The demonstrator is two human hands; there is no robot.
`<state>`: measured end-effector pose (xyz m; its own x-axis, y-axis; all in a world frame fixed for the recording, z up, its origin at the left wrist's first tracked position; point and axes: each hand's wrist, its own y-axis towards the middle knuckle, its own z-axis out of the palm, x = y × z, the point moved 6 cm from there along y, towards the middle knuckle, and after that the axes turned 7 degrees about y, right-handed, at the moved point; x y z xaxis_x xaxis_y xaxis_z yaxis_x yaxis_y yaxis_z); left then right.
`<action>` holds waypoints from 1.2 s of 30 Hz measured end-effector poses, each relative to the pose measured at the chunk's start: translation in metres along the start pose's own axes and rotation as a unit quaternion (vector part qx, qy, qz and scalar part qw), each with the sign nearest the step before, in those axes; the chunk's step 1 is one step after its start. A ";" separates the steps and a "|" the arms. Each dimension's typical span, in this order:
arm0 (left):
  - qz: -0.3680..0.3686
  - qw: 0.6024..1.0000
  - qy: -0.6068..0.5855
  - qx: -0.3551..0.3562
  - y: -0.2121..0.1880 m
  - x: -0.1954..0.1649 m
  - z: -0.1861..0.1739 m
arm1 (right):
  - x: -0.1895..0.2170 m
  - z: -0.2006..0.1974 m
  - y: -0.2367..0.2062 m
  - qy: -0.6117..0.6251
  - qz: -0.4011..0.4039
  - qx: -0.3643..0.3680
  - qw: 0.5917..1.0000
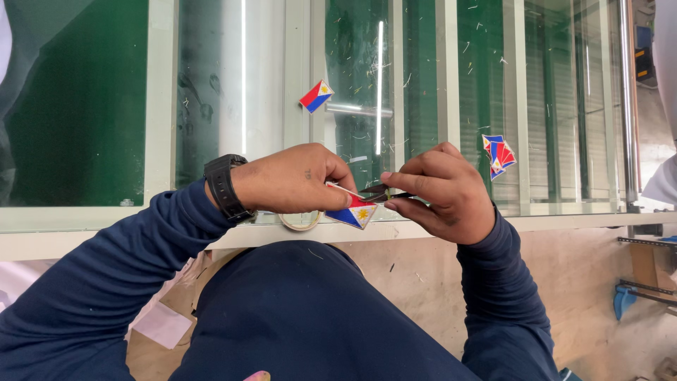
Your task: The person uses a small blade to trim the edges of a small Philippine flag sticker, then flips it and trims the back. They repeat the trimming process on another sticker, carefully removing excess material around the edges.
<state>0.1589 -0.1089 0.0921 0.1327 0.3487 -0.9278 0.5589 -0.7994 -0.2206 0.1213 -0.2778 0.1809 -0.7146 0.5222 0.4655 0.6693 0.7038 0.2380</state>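
My left hand (293, 178), with a black watch on its wrist, pinches a small flag-shaped piece (355, 212) in red, blue, white and yellow. My right hand (441, 189) grips small black snips (381, 192) whose tip meets the upper edge of that piece. Both hands are close together over the front edge of a glass table (106, 212). Dark blue sleeves cover both forearms.
One flag piece (316, 96) lies on the glass further back, and a small pile of them (498, 155) sits to the right. A roll of clear tape (300, 221) rests at the table edge under my left hand. A metal rail (626, 106) runs along the right side.
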 end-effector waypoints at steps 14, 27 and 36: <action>0.025 0.998 -0.050 0.016 0.002 0.000 0.002 | 0.003 0.002 0.004 0.032 -0.023 -0.009 0.999; 0.032 0.997 -0.063 -0.030 0.008 0.015 0.002 | -0.048 0.015 -0.036 0.230 0.118 -0.155 0.953; -0.049 0.970 -0.100 -0.216 -0.017 0.041 0.025 | -0.090 0.130 -0.057 0.632 0.199 -0.283 0.693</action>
<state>0.1343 -0.0932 0.0506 -0.0759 0.2757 -0.9582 0.8572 -0.4729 -0.2040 0.1208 -0.3024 0.0142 0.0596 -0.4710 0.8801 0.9905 0.1377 0.0066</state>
